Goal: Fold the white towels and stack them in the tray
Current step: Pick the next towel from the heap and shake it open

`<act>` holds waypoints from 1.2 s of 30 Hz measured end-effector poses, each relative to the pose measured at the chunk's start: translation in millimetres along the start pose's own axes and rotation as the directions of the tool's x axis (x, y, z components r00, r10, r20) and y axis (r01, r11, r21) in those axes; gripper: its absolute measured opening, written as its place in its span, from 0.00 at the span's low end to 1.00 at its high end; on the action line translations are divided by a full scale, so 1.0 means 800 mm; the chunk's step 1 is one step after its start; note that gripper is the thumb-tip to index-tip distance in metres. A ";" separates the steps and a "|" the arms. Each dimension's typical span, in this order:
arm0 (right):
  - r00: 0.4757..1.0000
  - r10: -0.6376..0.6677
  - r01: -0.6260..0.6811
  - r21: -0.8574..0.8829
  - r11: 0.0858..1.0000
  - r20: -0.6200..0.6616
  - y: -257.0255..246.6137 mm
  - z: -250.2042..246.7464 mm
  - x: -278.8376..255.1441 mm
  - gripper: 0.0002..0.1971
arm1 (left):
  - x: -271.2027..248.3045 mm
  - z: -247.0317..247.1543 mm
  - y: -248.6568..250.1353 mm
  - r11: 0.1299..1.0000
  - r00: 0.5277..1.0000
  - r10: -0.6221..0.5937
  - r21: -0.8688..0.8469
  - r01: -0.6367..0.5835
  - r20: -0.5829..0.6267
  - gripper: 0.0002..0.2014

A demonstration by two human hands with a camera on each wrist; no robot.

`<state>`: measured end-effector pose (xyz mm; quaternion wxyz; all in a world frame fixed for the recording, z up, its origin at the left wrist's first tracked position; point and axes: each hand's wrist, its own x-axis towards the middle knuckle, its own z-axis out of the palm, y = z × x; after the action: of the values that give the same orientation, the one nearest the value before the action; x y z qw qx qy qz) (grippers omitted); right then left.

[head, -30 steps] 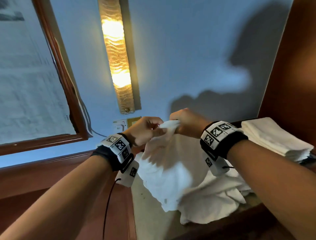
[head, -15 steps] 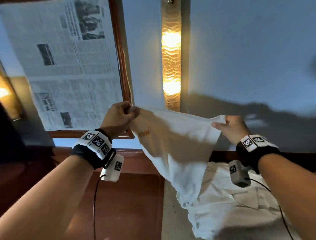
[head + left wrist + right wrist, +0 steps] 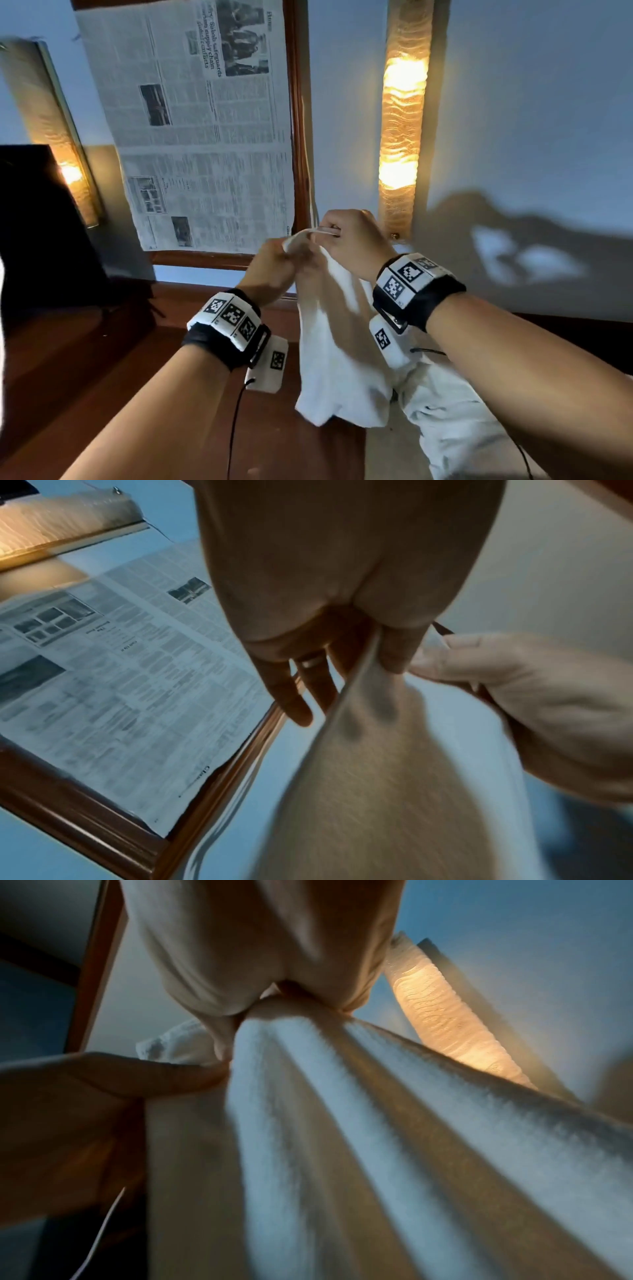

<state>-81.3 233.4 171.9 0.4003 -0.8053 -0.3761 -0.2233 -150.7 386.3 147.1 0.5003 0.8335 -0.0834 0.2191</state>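
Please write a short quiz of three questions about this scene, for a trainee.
1. True or false: both hands hold the towel.
2. What lies under the right hand? A: more white cloth; B: a plate; C: a book.
3. Fill in: the left hand pinches the towel near its ____ edge.

Key: 1 true; 2 A; 3 top.

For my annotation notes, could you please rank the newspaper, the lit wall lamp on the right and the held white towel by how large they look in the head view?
1. newspaper, clearly largest.
2. held white towel and lit wall lamp: about alike, and the towel hangs nearer the camera, so unranked.
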 end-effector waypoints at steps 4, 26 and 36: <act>0.996 -0.011 0.019 -0.078 0.997 0.094 -0.019 0.032 -0.004 0.17 | -0.009 -0.064 -0.010 0.996 0.995 0.080 0.041 -0.078 -0.062 0.13; 0.966 0.163 -0.207 -0.217 0.954 -0.201 -0.045 0.020 -0.045 0.06 | 0.000 -0.037 -0.040 0.963 0.951 0.093 -0.269 -0.011 0.295 0.26; 0.986 0.126 -0.162 -0.444 0.881 -0.110 0.052 -0.019 -0.131 0.13 | 0.020 0.048 -0.015 0.944 0.983 0.127 -0.321 -0.078 0.133 0.18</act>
<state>-114.1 160.1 91.6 0.2323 -0.8924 -0.2375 -0.3053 -121.2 359.9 129.0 0.6068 0.7518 -0.1986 0.1647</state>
